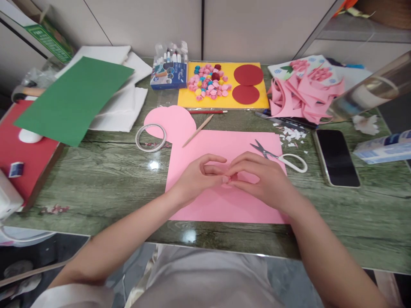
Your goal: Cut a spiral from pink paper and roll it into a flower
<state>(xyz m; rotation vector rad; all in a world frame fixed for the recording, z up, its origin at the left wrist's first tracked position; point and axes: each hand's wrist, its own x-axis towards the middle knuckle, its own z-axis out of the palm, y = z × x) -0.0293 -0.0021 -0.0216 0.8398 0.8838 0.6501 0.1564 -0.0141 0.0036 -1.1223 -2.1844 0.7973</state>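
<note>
Over a sheet of pink paper (205,205), my left hand (205,174) and my right hand (265,177) meet at their fingertips. Both pinch a small pink piece of paper (228,179), mostly hidden by the fingers. White-handled scissors (293,162) lie with open blades on the sheet's right edge, close to my right hand. A pointed wooden stick (197,130) rests across the sheet's upper left corner. Beside it are pink paper circles (180,119), with a roll of tape (150,137) partly over them.
Yellow paper (183,100) at the back bears many small rolled paper pieces (210,81) and two dark red circles (248,75). Pink scraps (305,96), a phone (337,158) and a tilted clear cup (372,90) stand right. Green paper (77,98) lies left.
</note>
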